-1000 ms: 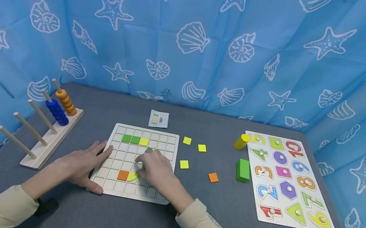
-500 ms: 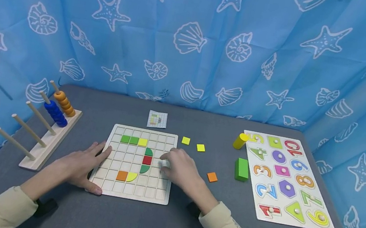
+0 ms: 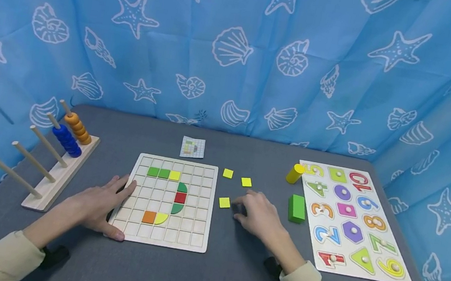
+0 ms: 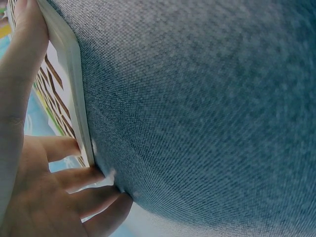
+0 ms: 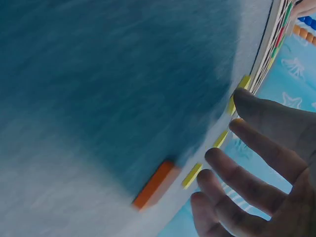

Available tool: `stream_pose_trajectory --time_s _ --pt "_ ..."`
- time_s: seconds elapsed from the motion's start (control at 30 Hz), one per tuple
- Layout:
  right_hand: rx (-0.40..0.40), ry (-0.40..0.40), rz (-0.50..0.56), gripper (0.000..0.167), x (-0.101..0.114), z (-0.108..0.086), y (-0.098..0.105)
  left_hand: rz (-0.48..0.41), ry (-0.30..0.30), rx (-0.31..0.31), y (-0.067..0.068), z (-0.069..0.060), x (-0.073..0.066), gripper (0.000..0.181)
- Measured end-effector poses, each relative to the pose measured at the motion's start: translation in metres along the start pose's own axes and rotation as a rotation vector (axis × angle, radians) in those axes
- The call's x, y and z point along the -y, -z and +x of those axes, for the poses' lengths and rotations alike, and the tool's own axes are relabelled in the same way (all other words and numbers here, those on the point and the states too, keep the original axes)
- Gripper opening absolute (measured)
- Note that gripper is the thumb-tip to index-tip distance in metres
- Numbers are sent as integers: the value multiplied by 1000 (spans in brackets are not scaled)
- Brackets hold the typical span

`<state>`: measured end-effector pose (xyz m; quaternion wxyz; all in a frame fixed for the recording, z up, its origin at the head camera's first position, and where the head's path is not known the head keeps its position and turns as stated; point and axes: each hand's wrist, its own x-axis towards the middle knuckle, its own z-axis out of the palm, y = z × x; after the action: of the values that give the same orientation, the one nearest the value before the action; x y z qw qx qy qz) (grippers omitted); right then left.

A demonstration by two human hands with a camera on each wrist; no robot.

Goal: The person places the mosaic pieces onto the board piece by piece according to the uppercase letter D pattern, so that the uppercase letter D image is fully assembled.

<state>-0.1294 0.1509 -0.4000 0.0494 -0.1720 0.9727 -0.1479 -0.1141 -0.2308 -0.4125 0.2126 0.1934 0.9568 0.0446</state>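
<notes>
Left fingers [image 3: 128, 190] touch board [image 3: 153, 205] edge; right fingers [image 5: 244, 178] clear, near yellow tile [image 3: 224, 202].

The right hand [image 3: 257, 215] has moved rightward, off the grid board [image 3: 192, 214]

Yellow tiles [image 3: 224, 202], pale gridded board [image 3: 202, 202], blue-and-white seashell-print curtain [image 3: 255, 86]
</notes>
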Motion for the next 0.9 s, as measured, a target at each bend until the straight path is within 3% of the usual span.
stream_pose_trajectory --time_s 0.3,0.6,0.9 --pt "68 -23 24 31 -32 -10 9 -5 10 3 0 -1 -1 138" --pt "171 15 95 39 -40 -20 19 -5 15 1 0 -1 -1 137" --pt "149 55 138 30 -41 -18 15 -4 10 1 -1 0 0 138"
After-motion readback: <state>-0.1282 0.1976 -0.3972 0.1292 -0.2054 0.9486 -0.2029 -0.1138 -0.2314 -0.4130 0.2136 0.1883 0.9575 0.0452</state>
